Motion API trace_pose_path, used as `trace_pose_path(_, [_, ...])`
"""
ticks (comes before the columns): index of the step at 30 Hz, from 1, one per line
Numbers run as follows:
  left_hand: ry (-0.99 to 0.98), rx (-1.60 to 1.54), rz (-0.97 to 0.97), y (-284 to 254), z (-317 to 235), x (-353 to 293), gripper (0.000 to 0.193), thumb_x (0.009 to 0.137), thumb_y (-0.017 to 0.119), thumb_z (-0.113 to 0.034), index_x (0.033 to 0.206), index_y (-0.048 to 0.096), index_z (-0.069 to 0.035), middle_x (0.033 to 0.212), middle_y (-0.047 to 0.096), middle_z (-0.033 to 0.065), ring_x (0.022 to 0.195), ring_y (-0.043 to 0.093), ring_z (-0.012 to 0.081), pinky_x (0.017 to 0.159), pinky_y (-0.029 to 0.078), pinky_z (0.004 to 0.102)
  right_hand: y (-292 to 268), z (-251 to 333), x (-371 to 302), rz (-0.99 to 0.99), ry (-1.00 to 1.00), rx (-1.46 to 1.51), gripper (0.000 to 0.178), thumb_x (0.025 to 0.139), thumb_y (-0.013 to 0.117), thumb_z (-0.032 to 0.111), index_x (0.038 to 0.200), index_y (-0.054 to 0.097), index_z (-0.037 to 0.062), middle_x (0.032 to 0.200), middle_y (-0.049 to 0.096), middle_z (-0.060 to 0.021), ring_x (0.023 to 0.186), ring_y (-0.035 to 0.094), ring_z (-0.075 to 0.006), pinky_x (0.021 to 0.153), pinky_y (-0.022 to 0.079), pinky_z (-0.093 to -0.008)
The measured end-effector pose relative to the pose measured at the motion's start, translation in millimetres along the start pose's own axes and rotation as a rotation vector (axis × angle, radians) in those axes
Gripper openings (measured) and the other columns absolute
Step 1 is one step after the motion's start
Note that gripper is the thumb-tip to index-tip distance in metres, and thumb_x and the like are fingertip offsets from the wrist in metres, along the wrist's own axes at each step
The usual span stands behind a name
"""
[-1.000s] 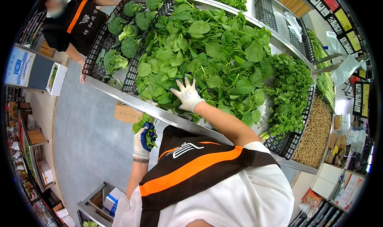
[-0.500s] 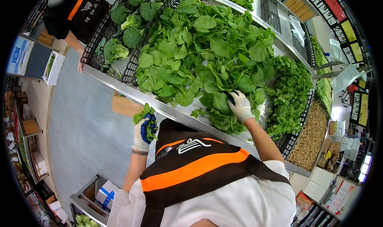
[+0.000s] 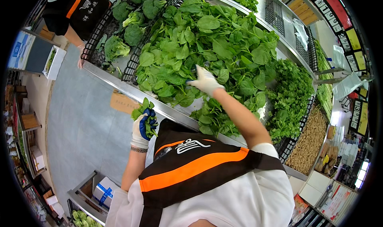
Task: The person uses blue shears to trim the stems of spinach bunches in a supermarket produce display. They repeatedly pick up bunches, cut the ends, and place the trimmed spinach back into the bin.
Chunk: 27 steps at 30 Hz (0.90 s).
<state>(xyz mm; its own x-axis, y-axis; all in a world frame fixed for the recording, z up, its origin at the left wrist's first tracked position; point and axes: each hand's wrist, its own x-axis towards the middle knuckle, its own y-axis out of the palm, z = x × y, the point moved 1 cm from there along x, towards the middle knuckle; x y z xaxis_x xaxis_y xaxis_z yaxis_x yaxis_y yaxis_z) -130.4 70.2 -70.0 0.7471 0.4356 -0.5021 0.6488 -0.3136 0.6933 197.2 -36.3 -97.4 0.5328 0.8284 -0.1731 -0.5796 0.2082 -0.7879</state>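
A broad heap of loose spinach (image 3: 215, 47) covers the display counter in front of me. My left hand (image 3: 140, 129), in a white glove with a blue palm, is closed round a small bunch of spinach (image 3: 151, 125) held before the counter's metal edge. Over the middle of the heap, my right hand (image 3: 206, 82) reaches with its forearm slanting across the near leaves. Its fingers look apart, the tips touching or just above the leaves, and nothing shows in its grasp. Part of the right palm is hidden.
Broccoli (image 3: 116, 47) fills a black crate (image 3: 131, 67) at the left. Curly greens (image 3: 289, 95) and a bed of peanuts (image 3: 305, 141) lie to the right. A metal rim (image 3: 159, 107) borders the counter. A co-worker (image 3: 79, 17) stands at far left, one hand on the crate's corner.
My right hand has moved left from the near right part of the spinach to the middle of the heap. My left hand keeps its bunch in nearly the same place.
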Motion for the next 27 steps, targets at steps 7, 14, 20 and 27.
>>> trace_pose_path(7, [0.021, 0.043, -0.124, 10.2, -5.7, -9.7, 0.019, 0.093, 0.051, -0.019, 0.102, 0.056, -0.003, 0.085, 0.055, 0.0058, 0.069, 0.051, 0.0164, 0.058, 0.041, 0.028, 71.2, 27.9, 71.0, -0.048, 0.266, 0.02, 0.095, 0.068, 0.081, 0.034, 0.146, 0.034, 0.01, 0.13, 0.054, -0.0225, 0.114, 0.056, -0.0342, 0.096, 0.047, -0.0396])
trace_pose_path(14, [0.01, 0.003, -0.127, -12.4, 3.4, -8.5, 0.022, 0.093, 0.052, -0.019, 0.108, 0.056, -0.002, 0.091, 0.057, 0.0068, 0.071, 0.053, 0.0179, 0.06, 0.044, 0.0288, -31.5, 24.5, 25.7, 0.058, 0.178, 1.104, 0.065, 0.074, 0.074, 0.004, 0.134, 0.048, 0.0, 0.111, 0.065, -0.0095, 0.094, 0.062, -0.0174, 0.084, 0.049, -0.0295])
trace_pose_path(20, [0.003, 0.003, -0.055, -22.9, 13.0, 10.6, 0.027, 0.095, 0.053, -0.015, 0.115, 0.059, 0.002, 0.101, 0.063, 0.0113, 0.083, 0.062, 0.0208, 0.068, 0.053, 0.031, -71.3, -79.9, -53.5, 0.297, 0.127, 0.807, 0.066, 0.075, 0.076, 0.011, 0.136, 0.051, 0.0053, 0.127, 0.06, -0.0049, 0.106, 0.058, -0.0149, 0.092, 0.046, -0.029])
trace_pose_path(27, [-0.023, 0.006, -0.065, -20.5, 10.5, 8.7, 0.028, 0.095, 0.053, -0.017, 0.114, 0.058, 0.002, 0.1, 0.062, 0.0099, 0.083, 0.061, 0.0206, 0.069, 0.053, 0.0308, -114.4, -56.8, -35.6, -0.184, 0.065, 0.1, 0.044, 0.077, 0.074, 0.026, 0.111, 0.063, 0.0008, 0.107, 0.066, -0.017, 0.1, 0.062, -0.0328, 0.088, 0.049, -0.0374])
